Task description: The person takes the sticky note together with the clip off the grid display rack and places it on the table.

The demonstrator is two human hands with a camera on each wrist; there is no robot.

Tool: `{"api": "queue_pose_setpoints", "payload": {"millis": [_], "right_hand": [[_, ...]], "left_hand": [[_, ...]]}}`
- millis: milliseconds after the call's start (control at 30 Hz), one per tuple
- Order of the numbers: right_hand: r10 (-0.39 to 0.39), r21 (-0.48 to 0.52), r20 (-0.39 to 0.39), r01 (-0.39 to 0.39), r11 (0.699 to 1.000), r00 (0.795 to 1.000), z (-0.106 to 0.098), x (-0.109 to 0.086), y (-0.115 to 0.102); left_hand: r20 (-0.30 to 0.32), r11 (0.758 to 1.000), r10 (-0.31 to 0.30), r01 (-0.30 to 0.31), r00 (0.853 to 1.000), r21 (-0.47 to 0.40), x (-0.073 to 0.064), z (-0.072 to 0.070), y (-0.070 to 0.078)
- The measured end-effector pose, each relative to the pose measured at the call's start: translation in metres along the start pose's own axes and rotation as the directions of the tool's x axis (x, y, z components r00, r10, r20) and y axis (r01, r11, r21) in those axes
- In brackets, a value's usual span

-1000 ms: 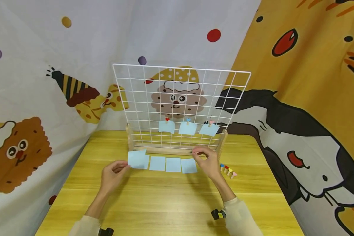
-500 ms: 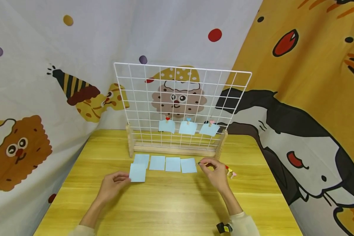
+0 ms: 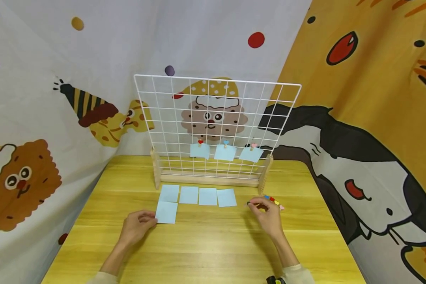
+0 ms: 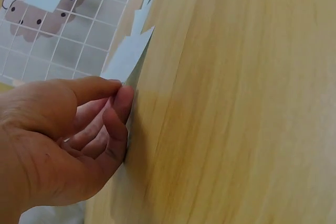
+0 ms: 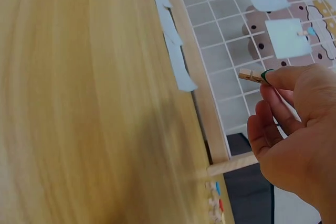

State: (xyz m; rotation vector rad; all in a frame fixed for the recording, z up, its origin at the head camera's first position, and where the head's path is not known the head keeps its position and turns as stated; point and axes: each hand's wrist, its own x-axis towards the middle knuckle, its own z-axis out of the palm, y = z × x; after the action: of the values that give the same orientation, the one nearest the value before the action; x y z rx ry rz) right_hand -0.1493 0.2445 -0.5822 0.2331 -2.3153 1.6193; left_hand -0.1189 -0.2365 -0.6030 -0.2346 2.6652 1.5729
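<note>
My left hand (image 3: 136, 228) pinches the left edge of a square light blue sticky note (image 3: 166, 213) between thumb and fingertips. In the left wrist view that note (image 4: 128, 59) slants up from the table. Its far edge overlaps the leftmost note (image 3: 169, 192) of a row on the table. My right hand (image 3: 268, 217) pinches a mini wooden clothespin (image 5: 251, 75) with a dark green top, its bare wooden end pointing out past the thumb. Behind my right fingers lie several more mini clothespins (image 3: 271, 199) with coloured tops, partly hidden in the head view.
A white wire grid (image 3: 216, 80) stands in a wooden base (image 3: 209, 180) behind the row. Three blue notes hang on it, among them a middle note (image 3: 225, 154) under a blue heart clothespin. Further notes (image 3: 207, 197) lie along the base. A patterned curtain (image 3: 120, 47) backs the table.
My left hand has drawn its note back toward me, off most of the leftmost note. My right hand has moved right and nearer me with its clothespin, away from the base.
</note>
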Motion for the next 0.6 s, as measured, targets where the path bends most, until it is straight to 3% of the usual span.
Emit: {"api": "queue_pose_setpoints", "payload": {"millis": [367, 600], "right_hand": [[0.102, -0.097, -0.056, -0.107, 0.989, 0.993, -0.013, -0.004, 0.014], [0.223, -0.135, -0.082, -0.233, 0.963, 0.971, -0.019, -0.004, 0.02]], "left_hand": [[-0.02, 1.0, -0.005, 0.006, 1.0, 0.015, -0.001, -0.001, 0.0], [-0.008, 1.0, -0.003, 0.003, 1.0, 0.03, -0.003, -0.003, 0.001]]}}
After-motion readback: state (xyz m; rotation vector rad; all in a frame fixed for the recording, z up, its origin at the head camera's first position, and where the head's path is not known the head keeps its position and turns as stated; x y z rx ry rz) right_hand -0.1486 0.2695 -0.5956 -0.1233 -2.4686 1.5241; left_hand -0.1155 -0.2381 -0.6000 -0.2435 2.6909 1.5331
